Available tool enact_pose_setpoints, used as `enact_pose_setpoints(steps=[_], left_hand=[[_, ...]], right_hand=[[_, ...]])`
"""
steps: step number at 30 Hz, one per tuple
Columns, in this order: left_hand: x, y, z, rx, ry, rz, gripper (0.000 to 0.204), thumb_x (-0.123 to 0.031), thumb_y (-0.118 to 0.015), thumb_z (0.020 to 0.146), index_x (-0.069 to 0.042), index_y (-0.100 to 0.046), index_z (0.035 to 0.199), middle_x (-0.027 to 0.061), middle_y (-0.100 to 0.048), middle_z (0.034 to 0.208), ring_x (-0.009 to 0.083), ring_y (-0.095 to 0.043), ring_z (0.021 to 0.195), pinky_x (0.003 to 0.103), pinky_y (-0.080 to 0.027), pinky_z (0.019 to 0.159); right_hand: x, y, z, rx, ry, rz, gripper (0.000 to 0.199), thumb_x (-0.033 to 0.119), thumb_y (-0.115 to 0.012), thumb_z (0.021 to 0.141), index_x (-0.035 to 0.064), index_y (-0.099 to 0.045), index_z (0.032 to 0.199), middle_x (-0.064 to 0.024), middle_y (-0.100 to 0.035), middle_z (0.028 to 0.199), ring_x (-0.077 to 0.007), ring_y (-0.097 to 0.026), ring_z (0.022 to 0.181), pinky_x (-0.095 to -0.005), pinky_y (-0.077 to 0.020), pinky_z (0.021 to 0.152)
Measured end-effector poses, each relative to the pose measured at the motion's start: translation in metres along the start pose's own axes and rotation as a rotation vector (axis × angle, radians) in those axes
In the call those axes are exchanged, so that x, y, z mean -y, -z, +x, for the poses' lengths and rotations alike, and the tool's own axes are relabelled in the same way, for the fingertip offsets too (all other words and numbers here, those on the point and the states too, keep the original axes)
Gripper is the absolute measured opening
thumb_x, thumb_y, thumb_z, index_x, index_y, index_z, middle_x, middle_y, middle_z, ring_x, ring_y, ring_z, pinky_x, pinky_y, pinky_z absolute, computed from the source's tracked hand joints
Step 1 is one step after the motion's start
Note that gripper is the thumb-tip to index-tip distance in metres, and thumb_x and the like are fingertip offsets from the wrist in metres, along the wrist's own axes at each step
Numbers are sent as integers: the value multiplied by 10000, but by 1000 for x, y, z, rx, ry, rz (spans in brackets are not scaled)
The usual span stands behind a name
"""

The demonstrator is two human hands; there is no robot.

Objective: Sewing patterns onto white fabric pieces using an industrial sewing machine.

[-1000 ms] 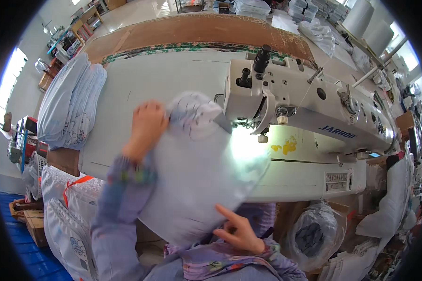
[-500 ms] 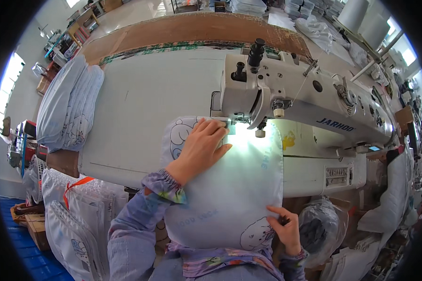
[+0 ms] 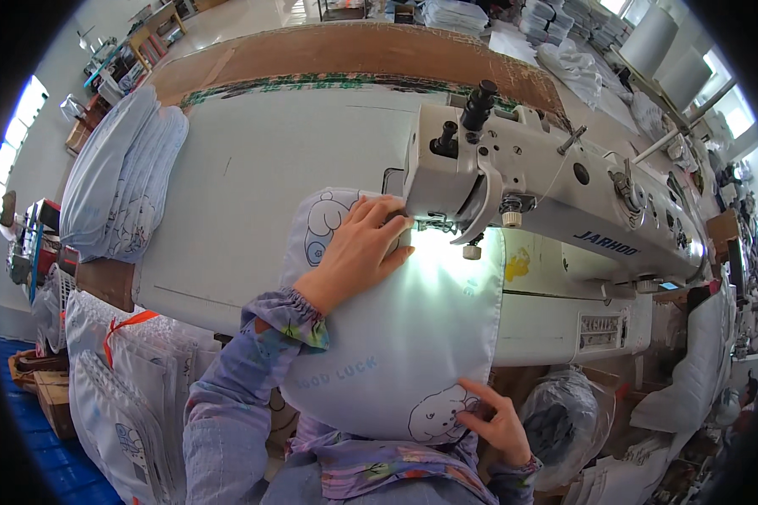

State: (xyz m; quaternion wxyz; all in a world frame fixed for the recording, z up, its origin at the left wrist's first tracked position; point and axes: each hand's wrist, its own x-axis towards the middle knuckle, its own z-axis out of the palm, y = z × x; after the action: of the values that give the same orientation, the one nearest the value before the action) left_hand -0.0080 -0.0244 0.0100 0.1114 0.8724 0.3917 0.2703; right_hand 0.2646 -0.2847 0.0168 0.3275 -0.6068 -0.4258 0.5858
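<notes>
Early in the seam: left hand (image 3: 358, 257) flat, fingers spread, pressing pale printed fabric (image 3: 413, 337) at sewing machine (image 3: 547, 194) needle, right hand (image 3: 501, 425) at 5 o'clock pinching the near edge, most unsewn.

Sewing machine head (image 3: 514, 181) blocks right, table (image 3: 253, 168) left open, needle gap prob. tight

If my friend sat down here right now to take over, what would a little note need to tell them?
Left hand: flat on the white fabric piece, fingertips right by the needle area of the sewing machine.
Right hand: pinching the fabric's near edge, beside a printed cartoon bear.
Fabric: spread on the table under the machine's lit head, its near part hanging over the table edge.
Done: fabric is positioned at the needle. Any finished seam cannot be seen.
Left: the stitching seems yet to run.
A stack of similar pieces lies at the table's left end.
</notes>
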Motion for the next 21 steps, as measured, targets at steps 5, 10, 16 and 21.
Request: enact_pose_setpoints(steps=[5,10,16,21], left_hand=[[-12,5,1,-51,48,76,372,-259,-720,914,-34,-650,1201,133,-616,1264,343,-569,1211,478,-456,1041],[-19,8,-15,63,115,54,331,-222,-715,916,-45,-701,1195,95,-651,1150,311,-605,1070,435,-497,935],[-54,-7,-24,1,57,65,348,-220,-747,874,-72,-713,1187,49,-627,1067,251,-603,1039,395,-491,871],[-48,0,-26,-70,47,104,341,-205,-771,857,-99,-739,1179,30,-649,1089,243,-611,1055,408,-487,877]], right_hand=[[-33,49,0,-27,13,179,402,149,-715,872,-37,-693,1228,-119,-721,1111,-204,-679,1023,-343,-537,925],[58,64,115,-683,516,-402,399,255,-625,1022,-75,-683,1238,-240,-720,1151,-243,-700,1054,-343,-539,922],[97,68,244,-622,808,-1309,134,89,-589,907,-12,-658,960,-233,-677,838,-458,-656,794,-552,-513,708],[83,38,225,-548,734,-1199,298,243,-621,986,-5,-599,1149,-249,-660,985,-434,-652,873,-534,-507,716]])
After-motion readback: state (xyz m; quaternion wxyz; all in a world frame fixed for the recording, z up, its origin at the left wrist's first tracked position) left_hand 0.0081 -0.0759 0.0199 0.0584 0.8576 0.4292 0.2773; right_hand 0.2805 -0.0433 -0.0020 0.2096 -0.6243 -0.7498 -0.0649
